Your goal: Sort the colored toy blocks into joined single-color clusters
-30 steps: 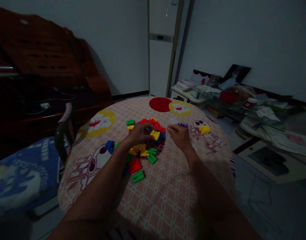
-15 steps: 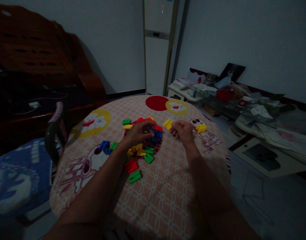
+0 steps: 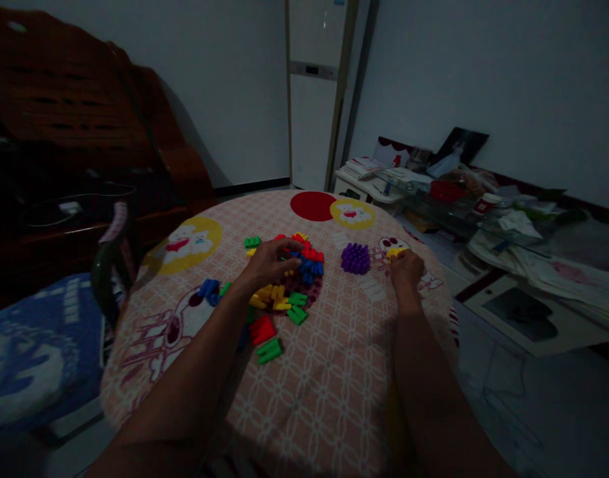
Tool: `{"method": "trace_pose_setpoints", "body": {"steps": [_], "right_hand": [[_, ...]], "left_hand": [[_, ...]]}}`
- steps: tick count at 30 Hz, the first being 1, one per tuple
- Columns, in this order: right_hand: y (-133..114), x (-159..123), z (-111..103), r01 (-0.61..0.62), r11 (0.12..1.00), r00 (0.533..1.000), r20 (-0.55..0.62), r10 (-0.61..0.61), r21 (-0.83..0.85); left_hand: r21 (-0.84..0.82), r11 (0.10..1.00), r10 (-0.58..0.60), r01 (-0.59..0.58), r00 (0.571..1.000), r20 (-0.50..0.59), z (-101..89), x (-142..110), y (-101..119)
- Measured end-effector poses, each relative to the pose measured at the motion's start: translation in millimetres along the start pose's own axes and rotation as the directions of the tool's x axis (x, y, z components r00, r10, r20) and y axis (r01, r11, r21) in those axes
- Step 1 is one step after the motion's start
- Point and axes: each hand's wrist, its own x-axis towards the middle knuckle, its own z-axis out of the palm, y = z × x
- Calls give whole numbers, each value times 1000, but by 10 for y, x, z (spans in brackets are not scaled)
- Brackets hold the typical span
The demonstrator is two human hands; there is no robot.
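Head view: from afar I watch two hands over one desk (image 3: 334,378). The right hand (image 3: 406,271) is at the desk's right side, fingers drawn together, pinching at the yellow blocks (image 3: 395,252), which it mostly hides. The left hand (image 3: 267,264) hangs over the pile (image 3: 310,268), fingers apart, with no block I can make out between them. My worry is a hard push by the right hand: it might slide or skew the yellow blocks, since I see nothing bracing them. A low sweep leftward could clip the purple blocks (image 3: 355,258), and a dip of the left hand could scatter the pile. Counting: one purple cluster, one yellow cluster at right, four green blocks (image 3: 269,350) plainly seen; the rest overlap too much to number.
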Motion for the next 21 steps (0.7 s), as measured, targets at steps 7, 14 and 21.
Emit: {"method": "trace_pose_setpoints", "body": {"steps": [7,14,21], "right_hand": [[56,4,72,-17,1000,999,-32,17,14],[-353,-114,12,192,954,977,-133,-165,231],[-609,-297,31,349,874,937,-111,-331,339]], "left_hand": [[198,976,-78,89,995,-63,-330,-69,-1],[390,888,-347,242,910,228,-798,-286,-40],[521,843,-402,135,801,443,-534,-199,-43]]}}
